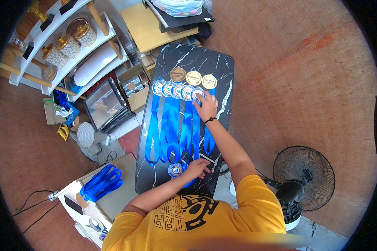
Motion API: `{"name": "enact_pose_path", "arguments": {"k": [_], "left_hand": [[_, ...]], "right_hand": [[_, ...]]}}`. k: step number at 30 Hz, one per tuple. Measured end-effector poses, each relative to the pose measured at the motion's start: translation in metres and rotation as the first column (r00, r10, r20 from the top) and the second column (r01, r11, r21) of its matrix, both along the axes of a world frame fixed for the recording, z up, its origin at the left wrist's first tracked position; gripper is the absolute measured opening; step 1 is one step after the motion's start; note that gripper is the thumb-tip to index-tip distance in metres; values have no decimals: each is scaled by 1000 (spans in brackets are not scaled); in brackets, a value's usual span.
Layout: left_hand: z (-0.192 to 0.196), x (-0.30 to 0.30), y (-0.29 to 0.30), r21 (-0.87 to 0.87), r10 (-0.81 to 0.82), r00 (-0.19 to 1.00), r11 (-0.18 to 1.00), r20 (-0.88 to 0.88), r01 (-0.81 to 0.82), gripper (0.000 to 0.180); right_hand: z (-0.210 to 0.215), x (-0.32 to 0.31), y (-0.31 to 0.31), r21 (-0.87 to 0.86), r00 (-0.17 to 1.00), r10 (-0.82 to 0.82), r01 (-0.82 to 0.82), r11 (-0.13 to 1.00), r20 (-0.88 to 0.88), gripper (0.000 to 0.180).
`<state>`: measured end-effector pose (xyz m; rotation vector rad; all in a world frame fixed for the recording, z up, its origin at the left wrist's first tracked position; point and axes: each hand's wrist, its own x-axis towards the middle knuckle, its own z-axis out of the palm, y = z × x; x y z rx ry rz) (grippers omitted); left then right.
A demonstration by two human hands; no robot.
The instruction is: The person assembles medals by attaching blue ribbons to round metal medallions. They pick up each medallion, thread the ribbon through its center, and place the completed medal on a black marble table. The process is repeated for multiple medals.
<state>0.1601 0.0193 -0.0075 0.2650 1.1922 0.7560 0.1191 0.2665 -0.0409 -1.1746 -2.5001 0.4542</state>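
A row of several white-and-blue medals lies across the black marble-patterned table, their blue ribbons trailing toward me. Above that row are three gold-toned medals, the left one browner. My right hand, with a dark bracelet at its wrist, has its fingers closed at the edge of the rightmost white-and-blue medal. Low over the near part of the table, my left hand rests by the ribbon ends with its fingers loosely apart. Beside its wrist lies another white-and-blue medal, with blue ribbon partly hidden under my forearm.
On the left, a cabinet carries a bundle of blue ribbons, a phone and a tape roll. A black fan stands at right. White shelves with jars and an open cardboard box are far left.
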Motion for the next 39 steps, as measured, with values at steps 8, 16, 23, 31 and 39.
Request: {"name": "enact_pose_path", "arguments": {"k": [8, 16, 23, 31, 39], "left_hand": [[-1, 2, -5, 6, 9, 1000, 1000, -18, -9, 33], [-1, -8, -24, 46, -18, 989, 999, -146, 25, 31], [3, -13, -41, 85, 43, 994, 996, -97, -35, 33], [20, -11, -52, 107, 64, 995, 993, -74, -56, 32], [29, -19, -66, 145, 60, 994, 988, -88, -46, 32]], "right_hand": [[-3, -3, 3, -3, 1000, -22, 22, 1000, 18, 43], [-10, 40, -13, -4, 963, -188, 191, 982, -191, 33], [-14, 75, -42, -102, 963, -261, 254, 962, -67, 36], [-9, 27, -35, 14, 989, 63, -65, 998, 132, 54], [-6, 3, -44, -22, 963, 158, -157, 987, 217, 53]]}}
